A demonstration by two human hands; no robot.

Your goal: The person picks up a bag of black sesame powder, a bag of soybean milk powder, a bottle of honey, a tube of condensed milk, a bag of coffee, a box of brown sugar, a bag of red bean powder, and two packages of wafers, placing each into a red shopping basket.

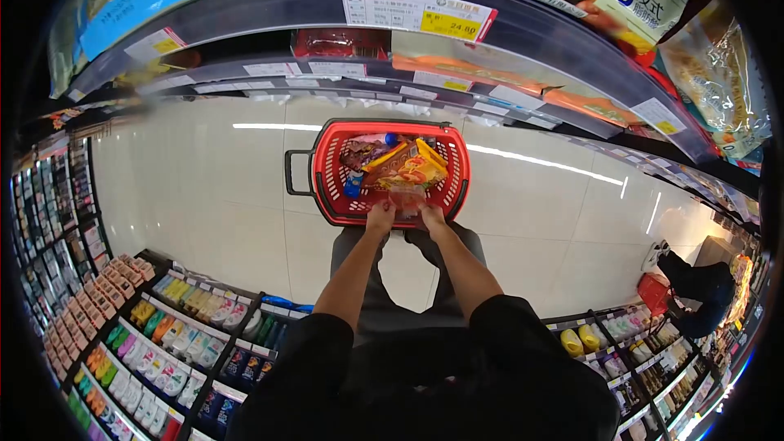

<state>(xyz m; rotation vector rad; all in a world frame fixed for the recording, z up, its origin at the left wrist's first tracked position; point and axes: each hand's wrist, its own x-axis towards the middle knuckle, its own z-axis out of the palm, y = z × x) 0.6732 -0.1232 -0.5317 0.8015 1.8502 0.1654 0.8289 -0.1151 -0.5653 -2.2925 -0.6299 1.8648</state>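
Both of my hands are over the near side of a red shopping basket (321,188) on the floor. Between them is a small clear-and-reddish plastic packet (407,198); my left hand (381,217) pinches its left edge and my right hand (432,215) its right edge. What the packet contains is too small to tell. Just beyond it in the basket lies a yellow and orange snack bag (416,165). A dark purplish package (359,153) and a blue-capped item (353,187) are to its left. The basket's black handle (299,172) sticks out on the left.
A store shelf (269,12) with price tags and bagged snacks runs across the front. Behind me are shelves of bottles (175,343) at left and more shelves (633,363) at right. Another person (698,286) bends beside a red basket (654,292) at far right.
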